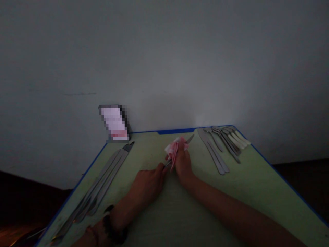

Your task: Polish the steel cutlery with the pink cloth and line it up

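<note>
Over the middle of the table, my left hand [149, 183] is closed round the handle end of a table knife [190, 139]. The blade tip points away to the upper right. My right hand [183, 164] is wrapped round a crumpled pink and white cloth [172, 150], which is folded about the blade. Most of the blade is hidden by cloth and fingers. To the right of my right hand, two knives [212, 151] lie side by side. Left of my left hand, several long metal utensils [102, 180] lie in a slanting row.
On the pale green table [151, 144] with a blue edge, several spoons [218, 140] and white-handled utensils [236, 139] lie at the far right. A blurred-out phone [114, 123] leans against the grey wall [164, 68] at the back left.
</note>
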A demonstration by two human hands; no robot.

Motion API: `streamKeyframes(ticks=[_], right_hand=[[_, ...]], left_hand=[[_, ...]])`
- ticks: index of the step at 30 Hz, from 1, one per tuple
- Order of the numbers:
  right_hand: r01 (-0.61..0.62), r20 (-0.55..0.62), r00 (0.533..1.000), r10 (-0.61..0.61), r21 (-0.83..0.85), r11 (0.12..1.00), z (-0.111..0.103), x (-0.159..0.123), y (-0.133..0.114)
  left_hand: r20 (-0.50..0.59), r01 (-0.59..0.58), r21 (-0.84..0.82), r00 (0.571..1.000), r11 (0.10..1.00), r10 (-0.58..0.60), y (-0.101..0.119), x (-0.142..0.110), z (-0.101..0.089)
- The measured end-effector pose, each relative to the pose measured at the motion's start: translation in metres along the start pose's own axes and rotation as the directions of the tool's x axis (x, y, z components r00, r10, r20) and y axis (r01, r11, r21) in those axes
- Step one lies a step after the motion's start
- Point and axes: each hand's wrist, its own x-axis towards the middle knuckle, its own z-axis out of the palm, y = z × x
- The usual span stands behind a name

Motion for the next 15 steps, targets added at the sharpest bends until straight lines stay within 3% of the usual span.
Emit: streamKeyframes(ticks=[4, 7, 11, 15], right_hand=[[-0.03, 0.089, 0.996, 0.029, 0.017, 0.999, 0.002, 0.001, 0.003], [-0.034, 0.172, 0.985, 0.018, 0.087, 0.996, -0.004, 0.014, 0.004], [0.104, 0.099, 0.99, -0.105, 0.015, 0.995, -0.016, 0.032, 0.002], [0.126, 0.041, 0.991, -0.128, 0.036, 0.991, -0.027, 0.045, -0.004]], left_hand=[[-0.02, 0.006, -0.07, 1.0, 0.998, -0.007, -0.005, 0.001, -0.002], [-0.008, 0.007, -0.215, 1.0, 0.977, -0.009, -0.009, 0.003, -0.007], [-0.002, -0.008, -0.471, 1.0, 0.882, 0.008, -0.015, 0.006, -0.008], [0.037, -0.046, -0.643, 0.995, 0.764, 0.09, -0.018, 0.003, -0.006]])
